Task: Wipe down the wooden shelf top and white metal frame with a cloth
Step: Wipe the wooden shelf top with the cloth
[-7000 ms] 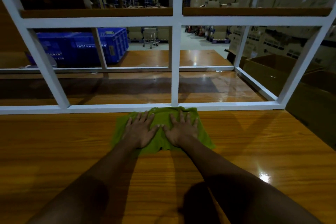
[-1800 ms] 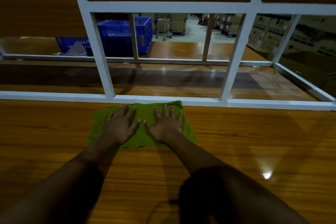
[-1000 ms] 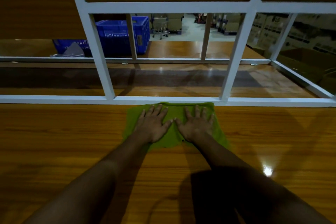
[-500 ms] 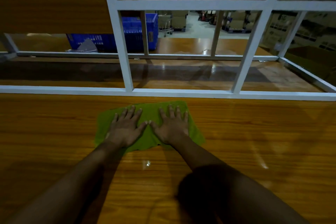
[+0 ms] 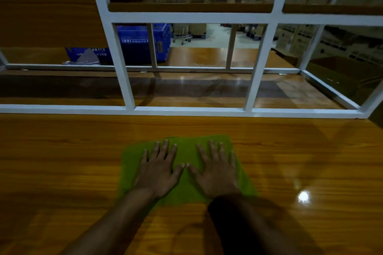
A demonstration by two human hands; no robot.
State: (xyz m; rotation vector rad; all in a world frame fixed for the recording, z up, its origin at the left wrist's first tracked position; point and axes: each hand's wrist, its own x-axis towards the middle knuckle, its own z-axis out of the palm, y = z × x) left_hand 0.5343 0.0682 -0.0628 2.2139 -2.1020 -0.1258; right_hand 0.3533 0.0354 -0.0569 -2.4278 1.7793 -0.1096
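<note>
Dim warm light, glare spot on glossy wooden shelf top (image 5: 303,196), shadowed forearms, wide-angle bowing at edges.

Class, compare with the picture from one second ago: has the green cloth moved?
Yes. The cloth slid back, away from the white frame rail: its far edge met the rail then; now bare shelf top shows between them.

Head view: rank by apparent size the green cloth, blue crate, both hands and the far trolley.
1. green cloth
2. blue crate, partly hidden behind the white frame; it is farther off, so its true size is unsure
3. left hand and right hand, alike, both flat on the cloth
4. trolley
</note>
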